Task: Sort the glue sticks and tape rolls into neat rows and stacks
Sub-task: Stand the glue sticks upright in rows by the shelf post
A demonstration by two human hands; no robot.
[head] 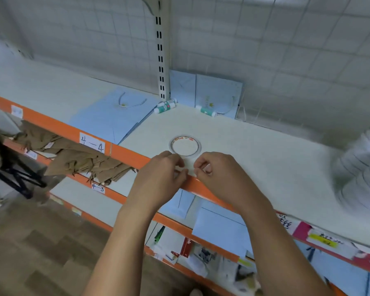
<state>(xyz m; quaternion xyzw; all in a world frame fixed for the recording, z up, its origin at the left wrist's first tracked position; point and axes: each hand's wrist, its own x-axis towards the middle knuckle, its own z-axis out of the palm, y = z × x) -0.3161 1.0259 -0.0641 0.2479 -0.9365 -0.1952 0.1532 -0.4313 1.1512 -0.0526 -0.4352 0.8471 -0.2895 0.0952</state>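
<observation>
Lying flat on the white shelf [265, 150], near its orange front edge, the tape roll [185, 138] is just behind both hands. The left hand [165, 170] and the right hand [215, 169] are over that edge, close together with fingers curled inward, and I cannot tell if each grip pinches something small or is clenched on nothing. Far at the back, the glue sticks [165, 108] lie beside blue paper bags [219, 90].
</observation>
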